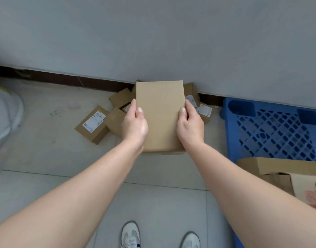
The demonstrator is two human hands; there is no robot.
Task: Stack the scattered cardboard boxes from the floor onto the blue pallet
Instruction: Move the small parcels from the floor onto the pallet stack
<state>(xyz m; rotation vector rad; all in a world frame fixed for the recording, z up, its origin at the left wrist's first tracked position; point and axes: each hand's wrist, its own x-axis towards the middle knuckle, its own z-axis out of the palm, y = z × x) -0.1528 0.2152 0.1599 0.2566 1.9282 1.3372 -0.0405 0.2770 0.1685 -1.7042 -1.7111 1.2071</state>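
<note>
Both hands, left hand and right hand, clamp the plain box, held above the floor pile.
Blue pallet lies at three o'clock; a loose side-grip could let it slip mid-swing.

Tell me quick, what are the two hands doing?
Left hand: holding the plain cardboard box.
Right hand: holding the same box.
</note>
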